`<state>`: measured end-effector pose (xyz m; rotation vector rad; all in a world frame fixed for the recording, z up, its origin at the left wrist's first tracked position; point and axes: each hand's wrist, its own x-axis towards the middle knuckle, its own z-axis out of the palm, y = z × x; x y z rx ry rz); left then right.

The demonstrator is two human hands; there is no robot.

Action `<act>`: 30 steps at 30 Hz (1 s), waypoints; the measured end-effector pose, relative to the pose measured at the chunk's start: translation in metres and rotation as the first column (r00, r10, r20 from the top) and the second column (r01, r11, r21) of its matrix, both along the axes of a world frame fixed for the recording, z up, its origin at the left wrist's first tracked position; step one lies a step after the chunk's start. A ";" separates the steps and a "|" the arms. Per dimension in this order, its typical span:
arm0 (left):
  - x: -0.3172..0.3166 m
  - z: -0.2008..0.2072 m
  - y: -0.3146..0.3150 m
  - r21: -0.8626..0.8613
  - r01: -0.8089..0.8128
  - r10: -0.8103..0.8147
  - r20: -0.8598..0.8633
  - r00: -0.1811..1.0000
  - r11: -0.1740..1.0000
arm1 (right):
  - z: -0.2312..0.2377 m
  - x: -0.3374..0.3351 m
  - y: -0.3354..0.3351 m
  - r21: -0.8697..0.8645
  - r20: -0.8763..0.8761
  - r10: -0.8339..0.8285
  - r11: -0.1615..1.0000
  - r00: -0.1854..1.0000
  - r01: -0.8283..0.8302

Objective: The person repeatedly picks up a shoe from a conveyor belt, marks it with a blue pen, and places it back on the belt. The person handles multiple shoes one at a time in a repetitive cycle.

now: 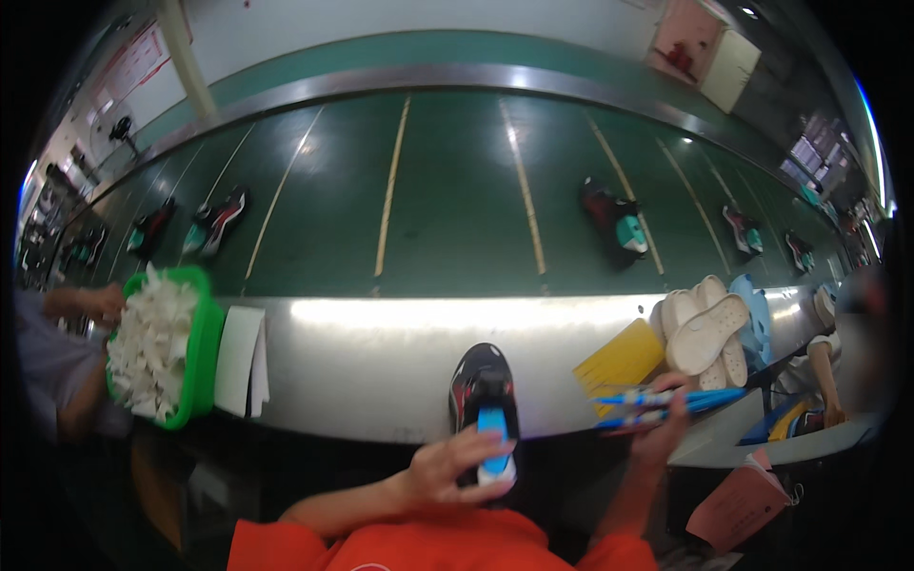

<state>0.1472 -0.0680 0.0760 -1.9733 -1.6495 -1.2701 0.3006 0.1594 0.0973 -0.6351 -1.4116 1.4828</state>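
A black sneaker point(483, 369) with red trim stands at the metal counter's front edge, its toe pointing away from me. Inside its opening shows a bright blue insole point(493, 430). My left hand point(449, 468) is closed around the shoe's heel end, with its fingers over the opening beside the blue insole and the thumb near the white heel. Off to the right, my right hand point(664, 423) grips several thin blue pieces point(709, 400) with white marks, seen nearly edge-on; they look like more insoles. They are held just in front of a yellow sheet point(621, 360).
Beyond the metal counter point(400, 357), a green conveyor point(457, 190) carries several dark shoes point(614, 219). Left are white cards point(240, 362) and a green basket point(202, 352) of white pieces, beside another person. Pale clogs point(706, 333) lie right; a pink booklet point(741, 504) hangs below.
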 end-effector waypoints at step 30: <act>-0.010 0.191 0.050 0.352 0.849 -0.775 0.623 0.101 0.394 | -0.074 -0.015 -0.044 -0.404 -0.023 0.151 0.903 0.988 -0.148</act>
